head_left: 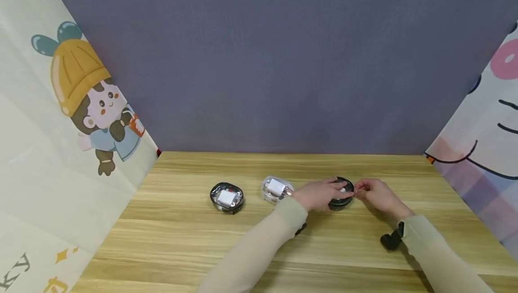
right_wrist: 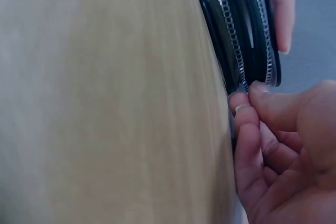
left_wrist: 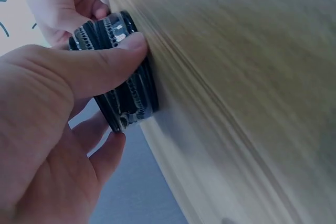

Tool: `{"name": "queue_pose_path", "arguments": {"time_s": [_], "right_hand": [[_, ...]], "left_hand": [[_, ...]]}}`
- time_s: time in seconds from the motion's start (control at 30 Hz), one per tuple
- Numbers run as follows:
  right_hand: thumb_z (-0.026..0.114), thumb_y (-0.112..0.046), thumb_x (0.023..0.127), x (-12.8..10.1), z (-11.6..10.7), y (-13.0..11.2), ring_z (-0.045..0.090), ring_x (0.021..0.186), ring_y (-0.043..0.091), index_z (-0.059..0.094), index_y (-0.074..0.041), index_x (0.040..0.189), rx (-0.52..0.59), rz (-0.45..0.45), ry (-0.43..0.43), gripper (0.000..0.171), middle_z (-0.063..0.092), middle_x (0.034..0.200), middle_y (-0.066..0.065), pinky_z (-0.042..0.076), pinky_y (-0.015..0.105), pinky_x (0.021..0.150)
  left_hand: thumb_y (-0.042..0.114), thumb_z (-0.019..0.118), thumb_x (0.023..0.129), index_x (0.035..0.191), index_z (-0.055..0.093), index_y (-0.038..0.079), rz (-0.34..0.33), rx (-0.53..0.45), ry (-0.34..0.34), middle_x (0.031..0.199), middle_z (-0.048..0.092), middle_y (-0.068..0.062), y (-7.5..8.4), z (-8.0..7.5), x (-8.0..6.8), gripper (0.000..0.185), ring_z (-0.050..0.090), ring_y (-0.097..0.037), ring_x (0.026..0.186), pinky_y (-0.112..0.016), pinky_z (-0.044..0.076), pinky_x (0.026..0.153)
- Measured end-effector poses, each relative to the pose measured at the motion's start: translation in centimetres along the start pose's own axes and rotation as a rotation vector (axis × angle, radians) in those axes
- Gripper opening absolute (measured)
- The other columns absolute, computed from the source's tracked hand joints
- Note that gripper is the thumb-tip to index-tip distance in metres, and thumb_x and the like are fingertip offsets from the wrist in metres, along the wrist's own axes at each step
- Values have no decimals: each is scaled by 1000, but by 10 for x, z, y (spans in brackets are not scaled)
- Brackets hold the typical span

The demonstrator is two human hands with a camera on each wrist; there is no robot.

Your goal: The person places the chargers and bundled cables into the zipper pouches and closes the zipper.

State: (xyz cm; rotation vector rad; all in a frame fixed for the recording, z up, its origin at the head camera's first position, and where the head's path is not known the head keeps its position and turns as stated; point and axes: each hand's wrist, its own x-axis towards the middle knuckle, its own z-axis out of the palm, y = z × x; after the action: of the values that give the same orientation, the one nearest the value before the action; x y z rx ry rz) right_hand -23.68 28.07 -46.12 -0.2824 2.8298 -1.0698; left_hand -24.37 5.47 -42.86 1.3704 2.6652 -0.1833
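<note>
A small round zip case (head_left: 342,202) with black trim and clear panels stands on the table at the right. My left hand (head_left: 321,195) holds it from the left, thumb across its zippered side and fingers around the far side in the left wrist view. At its right edge my right hand (head_left: 378,196) pinches the end of the zipper with thumb and forefinger. The right wrist view shows the zipper (right_wrist: 231,30) running up to those fingertips, which hide the zipper pull. Something white shows through the case's top between the left fingers.
Left of the hands lies a clear case with white trim (head_left: 267,189), holding a white block and cables, partly behind the left wrist. Farther left sits another black-trimmed case (head_left: 227,198) with a white block inside. A grey wall panel (head_left: 291,82) rises behind the wooden table (head_left: 170,239).
</note>
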Motion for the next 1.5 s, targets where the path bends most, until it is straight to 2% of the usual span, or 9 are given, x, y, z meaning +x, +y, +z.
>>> {"name": "queue_pose_path", "arguments": {"time_s": [0.17,0.5,0.87,1.03,1.27,1.5], "right_hand": [[54,-21,96,-4,2,1,54,70,16,62,-3,97,36,5,4,20,65,84,4,42,29,59],[53,-19,96,-10,2,-3,51,66,16,62,-3,96,62,32,-21,18,63,82,5,42,27,55],[56,-18,95,-18,4,-7,52,69,17,64,-7,91,43,17,-34,14,63,80,2,41,27,59],[56,-16,94,-21,5,-8,51,67,16,63,-6,90,66,10,-44,13,63,79,3,42,27,58],[57,-16,94,-24,6,-11,52,67,15,63,-6,90,65,5,-43,12,63,79,2,42,26,58],[60,-19,92,-28,9,-14,54,68,13,64,-5,92,108,-38,-109,15,63,79,2,44,25,59]], "left_hand": [[40,66,85,144,15,50,-9,13,13,154,12,17,-1,2,0,78,15,-9,140,-21,40,98],[39,66,85,142,16,54,-75,-30,-9,153,12,20,2,5,4,77,18,-5,139,-19,41,95],[39,68,83,140,20,55,-113,-39,-15,153,14,21,4,1,2,77,19,-2,138,-17,43,90],[39,69,83,140,21,55,-117,-32,-7,153,16,20,5,2,3,77,21,-2,137,-18,41,95],[36,70,83,141,22,53,-111,-57,2,153,17,19,6,0,2,77,23,-2,136,-18,41,94],[34,70,83,141,24,52,-112,-83,5,153,18,18,5,0,0,77,24,-2,136,-17,41,93]]}}
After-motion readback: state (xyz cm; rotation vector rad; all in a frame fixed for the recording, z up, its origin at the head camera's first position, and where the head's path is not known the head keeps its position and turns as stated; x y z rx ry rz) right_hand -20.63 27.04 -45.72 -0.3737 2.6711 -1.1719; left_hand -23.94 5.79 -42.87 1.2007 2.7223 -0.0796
